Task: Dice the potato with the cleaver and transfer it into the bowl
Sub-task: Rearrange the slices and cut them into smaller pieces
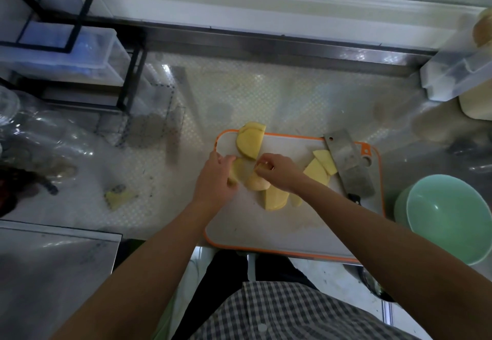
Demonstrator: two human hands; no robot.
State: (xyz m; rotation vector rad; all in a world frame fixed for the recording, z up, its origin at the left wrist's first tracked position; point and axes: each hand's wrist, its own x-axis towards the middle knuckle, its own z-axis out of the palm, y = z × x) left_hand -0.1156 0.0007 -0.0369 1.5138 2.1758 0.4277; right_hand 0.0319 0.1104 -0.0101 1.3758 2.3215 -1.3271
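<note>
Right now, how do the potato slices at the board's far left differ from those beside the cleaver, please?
The yellow potato slices at far left are large semicircles overhanging the orange-rimmed white cutting board; the cleaver-side slices are smaller, angular, against the steel cleaver. Both are undiced.

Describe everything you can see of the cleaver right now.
The cleaver lies flat and unheld on the right side of the orange-rimmed cutting board, angled diagonally. Its broad rectangular blade looks like dull, stained grey metal, with a small hole at the far corner. The dark grip points toward the person. Cut potato slices lie against its left edge.
</note>
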